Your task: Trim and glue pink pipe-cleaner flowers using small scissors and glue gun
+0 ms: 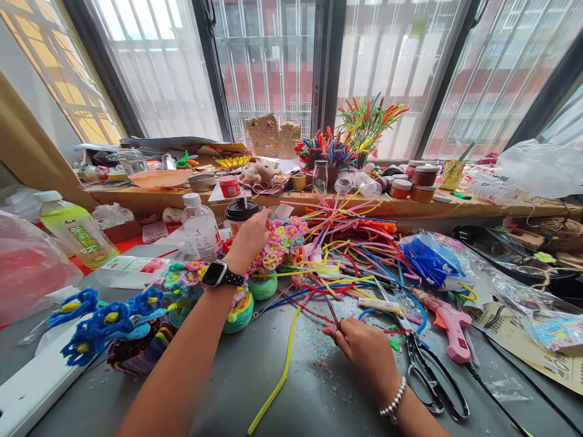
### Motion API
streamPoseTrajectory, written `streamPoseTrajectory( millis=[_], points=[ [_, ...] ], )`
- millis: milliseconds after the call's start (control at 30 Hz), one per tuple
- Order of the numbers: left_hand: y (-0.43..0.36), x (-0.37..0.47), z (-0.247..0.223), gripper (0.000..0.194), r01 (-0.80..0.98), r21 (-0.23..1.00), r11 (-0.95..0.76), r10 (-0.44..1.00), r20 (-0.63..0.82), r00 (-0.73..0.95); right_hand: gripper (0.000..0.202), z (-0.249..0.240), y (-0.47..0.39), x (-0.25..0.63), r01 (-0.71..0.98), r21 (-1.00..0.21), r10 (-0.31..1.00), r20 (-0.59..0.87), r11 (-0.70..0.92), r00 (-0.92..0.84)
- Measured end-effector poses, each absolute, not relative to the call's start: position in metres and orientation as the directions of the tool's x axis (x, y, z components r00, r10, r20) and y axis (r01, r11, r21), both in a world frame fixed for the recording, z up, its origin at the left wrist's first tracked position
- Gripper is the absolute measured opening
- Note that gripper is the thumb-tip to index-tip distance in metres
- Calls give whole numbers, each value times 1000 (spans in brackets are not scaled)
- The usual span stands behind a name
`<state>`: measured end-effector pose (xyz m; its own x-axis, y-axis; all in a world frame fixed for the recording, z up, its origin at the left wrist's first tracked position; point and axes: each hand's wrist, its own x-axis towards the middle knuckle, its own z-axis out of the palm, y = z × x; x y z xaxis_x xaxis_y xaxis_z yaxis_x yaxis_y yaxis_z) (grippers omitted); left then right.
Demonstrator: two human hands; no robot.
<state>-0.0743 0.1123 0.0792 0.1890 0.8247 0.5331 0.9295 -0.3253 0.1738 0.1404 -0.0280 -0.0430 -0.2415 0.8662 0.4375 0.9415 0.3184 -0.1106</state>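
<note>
My left hand (251, 238), with a watch at the wrist, reaches to the left edge of a cluster of pink and pastel pipe-cleaner flowers (285, 237). Its fingers are bent together against the blooms, and what they grip is hidden. Green yarn-like bases (263, 287) show under the flowers. Low over the grey table, my right hand (364, 352) is closed on a slim pointed metal tool (333, 311) that points away from me. A yellow pipe cleaner (283, 376) lies between my forearms. Blue pipe-cleaner flowers (107, 321) stand left of my left arm.
Scissors (430, 379) and a pink glue gun (450, 325) with its cord lie at the right. Loose pipe cleaners (339, 233) spread behind my hands. Bottles (200, 227) and a lidded cup (240, 212) stand at the left. Jars (425, 177) line the window ledge.
</note>
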Motion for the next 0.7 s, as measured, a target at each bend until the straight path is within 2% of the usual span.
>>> streamPoseTrajectory(
  millis=[267,367,467,600,700],
  points=[
    [101,-82,87,40,895,282,-346,830,536,152,67,-43,-28,140,940,-109,853,463,323,-240],
    [86,-83,99,35,862,365,-352,804,589,80,66,-44,-28,140,941,-110,858,455,320,-238],
    [65,-77,106,32,859,380,-343,751,660,8,65,-44,-28,140,937,-127,859,455,324,-236],
    [34,-53,94,25,813,404,-418,763,643,73,64,-43,-27,141,924,-206,870,449,322,-204],
    [16,-27,67,19,734,502,-457,854,479,205,61,-42,-27,142,886,-350,899,412,304,-145]
  ],
)
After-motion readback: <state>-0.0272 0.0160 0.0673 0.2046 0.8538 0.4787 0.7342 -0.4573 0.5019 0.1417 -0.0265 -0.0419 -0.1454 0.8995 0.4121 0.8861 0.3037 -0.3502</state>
